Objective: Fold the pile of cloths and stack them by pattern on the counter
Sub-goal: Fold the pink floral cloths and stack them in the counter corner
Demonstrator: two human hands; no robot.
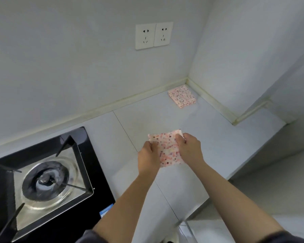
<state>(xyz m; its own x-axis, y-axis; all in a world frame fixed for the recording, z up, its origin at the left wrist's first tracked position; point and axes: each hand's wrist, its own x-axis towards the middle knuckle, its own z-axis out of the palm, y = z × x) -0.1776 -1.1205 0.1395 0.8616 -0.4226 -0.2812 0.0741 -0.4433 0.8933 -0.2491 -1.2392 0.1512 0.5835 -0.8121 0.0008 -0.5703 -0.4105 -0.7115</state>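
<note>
Gripping with both hands: left hand (148,153) pinching the left edge of the spotted cloth (168,150), right hand (189,148) pinching its upper right corner, with fingers curled round the fabric on each side. Holding the hands near each other, separated only by the width of the partly folded cloth. Holding this cloth over the near middle of the bench (218,137); not possible to tell whether touching the surface or lifted clear of it.

Judging the hazards from here:
- Risking a skewed fold by drawing one edge further than the other.
- Risking an opened fold by loosening either pinch before pressing flat.
- Risking a slipped stack by setting down off-centre on the folded cloth (182,96) of matching spotted pattern, lying in the far right corner beside the wall.
- Risking soiling or snagging by drifting left toward the gas hob (42,176), sitting well apart at the bench's left.

Not seeing any unfolded pile in view.
</note>
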